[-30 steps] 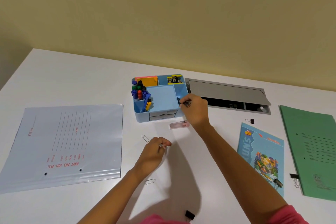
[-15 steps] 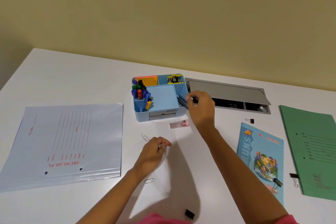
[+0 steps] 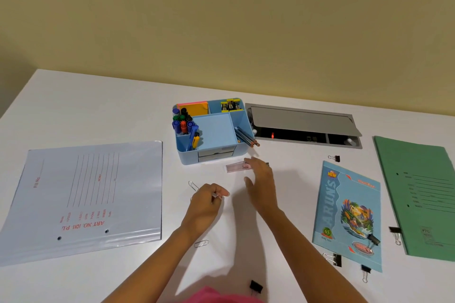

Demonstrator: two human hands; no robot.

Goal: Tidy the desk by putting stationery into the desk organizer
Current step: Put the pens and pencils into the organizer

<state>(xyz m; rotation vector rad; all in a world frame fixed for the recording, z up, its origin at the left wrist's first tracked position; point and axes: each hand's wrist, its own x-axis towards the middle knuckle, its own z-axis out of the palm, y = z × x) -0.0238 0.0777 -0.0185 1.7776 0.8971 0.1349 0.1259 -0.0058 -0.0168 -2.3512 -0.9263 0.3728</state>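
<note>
On a white desk (image 3: 98,110) below a yellow wall (image 3: 221,19), a right hand (image 3: 261,187) reaches straight-fingered over a pink case (image 3: 236,168), the blue organizer (image 3: 214,131) just beyond its fingertips, while the left hand (image 3: 205,205) pinches a paper clip (image 3: 216,195) between a file (image 3: 86,199) marked "ART NO. 1011 P.L." and an "ARUN'S" notebook (image 3: 349,214).

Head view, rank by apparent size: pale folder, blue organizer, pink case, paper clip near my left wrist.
Largest to smallest: pale folder, blue organizer, pink case, paper clip. None look close.

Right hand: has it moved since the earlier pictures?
Yes. The right hand drew back from the desk organizer toward the person, leaving the pencils inside.
</note>
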